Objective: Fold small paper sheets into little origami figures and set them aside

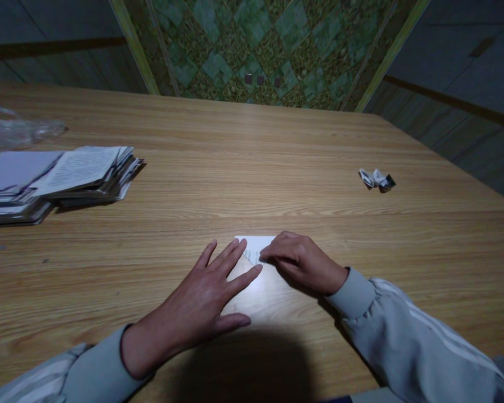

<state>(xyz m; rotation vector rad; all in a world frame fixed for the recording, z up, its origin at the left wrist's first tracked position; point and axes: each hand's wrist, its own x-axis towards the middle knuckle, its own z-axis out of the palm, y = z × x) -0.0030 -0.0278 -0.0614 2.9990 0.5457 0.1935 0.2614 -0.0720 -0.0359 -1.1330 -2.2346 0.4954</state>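
A small folded piece of white printed paper [255, 244] lies flat on the wooden table, its lower side narrowing to a point. My left hand [205, 291] is spread open, palm down, with its fingertips on the paper's left edge. My right hand [300, 258] has its fingers curled together and pressed on the paper's right part, covering that corner. Whether the thumb reaches under the sheet cannot be seen.
Stacks of printed paper sheets [78, 170] lie at the left, with a clear plastic bag [21, 131] behind them. A small folded paper piece [377, 179] sits at the right. The wooden table [235, 162] ends before a green patterned wall [252, 45].
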